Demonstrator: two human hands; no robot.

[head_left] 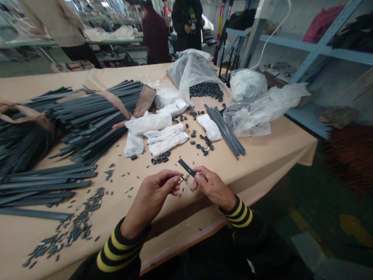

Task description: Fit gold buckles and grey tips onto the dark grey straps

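Between the thumb and fingers of my right hand [212, 186] is a short dark strap [186, 167] with a small light slot or hole in it. It points up and to the left, over the table's front edge. My left hand [159, 190] is closed in a pinch on a small gold-coloured metal buckle [182, 177], close to the strap; its exact shape is partly hidden by the fingers. Small dark pieces lie scattered on the table under and around both hands. Just beyond them sit several dark loops [161, 157].
Bundles of long dark strips [96, 112] cover the left side, with a pile of small dark pieces [78, 223] in front. White packets [167, 138], a plastic bag [189, 68] spilling dark loops, and loose strips [225, 132] lie ahead. Shelving [291, 44] stands right; people stand behind.
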